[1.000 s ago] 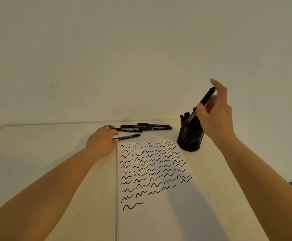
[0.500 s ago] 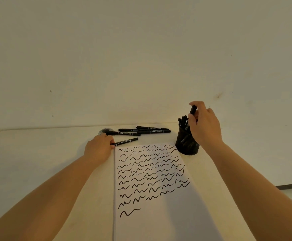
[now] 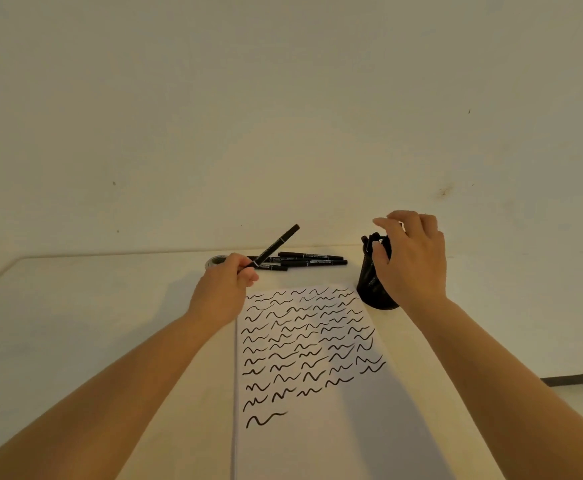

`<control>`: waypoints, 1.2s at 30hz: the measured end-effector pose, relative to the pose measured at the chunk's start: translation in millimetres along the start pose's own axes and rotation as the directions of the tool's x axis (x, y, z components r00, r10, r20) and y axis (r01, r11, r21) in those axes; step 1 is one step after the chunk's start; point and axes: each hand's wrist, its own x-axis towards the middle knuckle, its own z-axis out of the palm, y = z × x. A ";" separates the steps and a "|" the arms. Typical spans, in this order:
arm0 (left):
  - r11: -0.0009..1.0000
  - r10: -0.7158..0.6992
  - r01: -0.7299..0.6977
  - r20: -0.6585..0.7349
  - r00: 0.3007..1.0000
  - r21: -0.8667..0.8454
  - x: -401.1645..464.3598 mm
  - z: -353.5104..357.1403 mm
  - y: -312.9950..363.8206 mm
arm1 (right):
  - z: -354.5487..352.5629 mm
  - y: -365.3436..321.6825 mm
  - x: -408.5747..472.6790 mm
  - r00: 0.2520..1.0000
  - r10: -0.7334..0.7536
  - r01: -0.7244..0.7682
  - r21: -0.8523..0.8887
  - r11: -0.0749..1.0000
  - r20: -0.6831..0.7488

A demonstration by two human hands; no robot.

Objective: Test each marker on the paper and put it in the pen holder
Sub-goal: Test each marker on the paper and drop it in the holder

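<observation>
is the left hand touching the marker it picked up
Touching. The head view shows the left hand pinching the lower end of the raised marker between thumb and fingers.

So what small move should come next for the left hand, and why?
Probably bring the marker down to the paper for a test stroke. The left hand grips it with the far end raised, above the loose markers, so it looks untested. The right hand is at the holder and seems to hold nothing; uncapping may come first.
</observation>
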 end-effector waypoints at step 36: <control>0.893 0.086 0.180 0.548 0.832 -0.413 -130.6 -33.7 34.5 | -39.1 -74.3 -103.6 0.681 0.547 -0.623 0.778 0.081 0.488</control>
